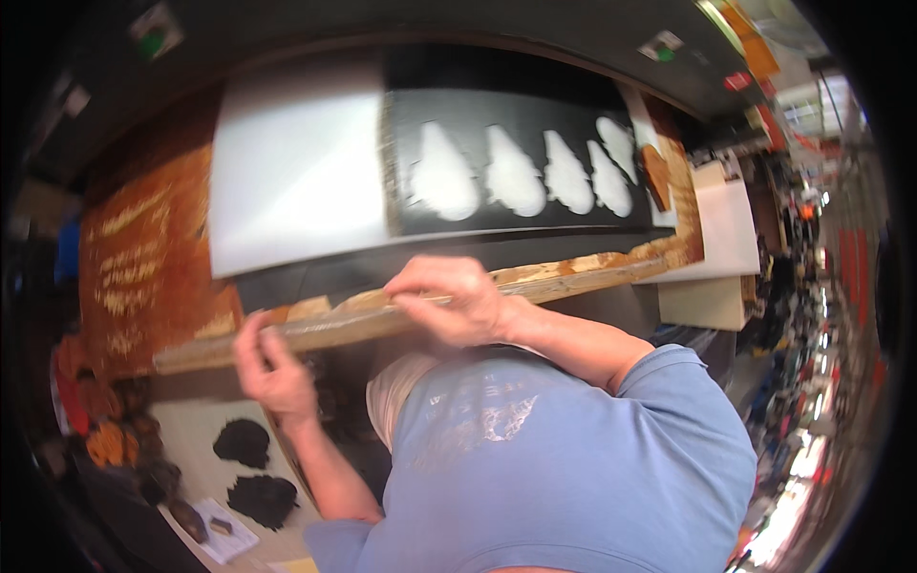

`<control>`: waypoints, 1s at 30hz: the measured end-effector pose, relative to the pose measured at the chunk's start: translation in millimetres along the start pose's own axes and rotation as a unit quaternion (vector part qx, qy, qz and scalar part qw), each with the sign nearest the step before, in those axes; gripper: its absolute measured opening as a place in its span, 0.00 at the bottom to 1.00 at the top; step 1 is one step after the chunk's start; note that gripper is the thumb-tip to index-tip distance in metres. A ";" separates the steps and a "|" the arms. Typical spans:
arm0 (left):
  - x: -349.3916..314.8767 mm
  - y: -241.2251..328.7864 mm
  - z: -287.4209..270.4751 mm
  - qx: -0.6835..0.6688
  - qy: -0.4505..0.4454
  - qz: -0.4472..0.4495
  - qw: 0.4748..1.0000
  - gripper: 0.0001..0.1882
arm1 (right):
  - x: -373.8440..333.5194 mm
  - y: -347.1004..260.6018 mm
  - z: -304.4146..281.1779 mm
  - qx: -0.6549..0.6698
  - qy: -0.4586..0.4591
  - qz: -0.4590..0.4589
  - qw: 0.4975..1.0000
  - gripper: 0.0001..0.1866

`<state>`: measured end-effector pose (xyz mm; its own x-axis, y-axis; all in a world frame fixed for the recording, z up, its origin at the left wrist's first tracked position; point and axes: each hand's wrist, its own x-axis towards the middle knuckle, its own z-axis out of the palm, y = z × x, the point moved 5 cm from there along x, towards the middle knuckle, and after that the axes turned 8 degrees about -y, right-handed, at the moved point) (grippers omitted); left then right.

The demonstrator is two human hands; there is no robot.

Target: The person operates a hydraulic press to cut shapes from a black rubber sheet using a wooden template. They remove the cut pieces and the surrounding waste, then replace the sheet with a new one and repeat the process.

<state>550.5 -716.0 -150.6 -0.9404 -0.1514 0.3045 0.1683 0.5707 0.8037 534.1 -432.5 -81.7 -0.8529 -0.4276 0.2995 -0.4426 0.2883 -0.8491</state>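
Observation:
My right hand [454, 298] is over the worn front edge of the wooden bench [153, 258], thumb and forefinger pinched together. Whatever they pinch, if anything, is too fine to make out. My left hand [275, 374] is lower and further left, at the left part of that same edge. Its fingers are bent and close together, slightly blurred, and I cannot make out anything in them. Beyond my hands, a black sheet [592, 105] shows several white bulb-shaped areas [444, 177]. Beside it on the left is a plain white sheet or board [296, 172].
A brown flat piece [657, 177] rests at the black sheet's right end. Dark machine framing [315, 24] spans the far side. At lower left, a pale table [191, 420] bears black cut pieces [263, 501] and a paper [224, 540]. Light boards [712, 229] stand at right.

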 end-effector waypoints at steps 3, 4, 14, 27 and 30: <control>13.2 104.2 112.7 -0.119 -0.208 0.168 0.956 0.15 | -46.5 31.4 -95.4 -0.120 0.153 0.074 0.978 0.09; 9.4 133.1 145.0 -0.134 -0.247 0.215 0.935 0.15 | -66.1 42.7 -132.3 -0.204 0.212 0.075 0.953 0.09; -24.6 252.1 355.2 0.088 -0.352 0.425 0.829 0.25 | -295.1 186.4 -420.4 -0.451 0.294 0.483 0.690 0.54; -21.8 277.0 358.6 0.182 -0.388 0.427 0.796 0.16 | -295.1 235.2 -455.5 -0.378 0.139 0.388 0.829 0.59; -26.1 279.8 347.8 0.205 -0.403 0.417 0.788 0.12 | -293.8 234.7 -459.3 -0.371 0.148 0.343 0.850 0.55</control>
<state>519.4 -271.7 -111.5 -0.4623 0.8828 0.0832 0.8737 0.4375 0.2128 553.7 154.3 -169.0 -0.9643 0.2623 0.0351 0.2280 0.8908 -0.3930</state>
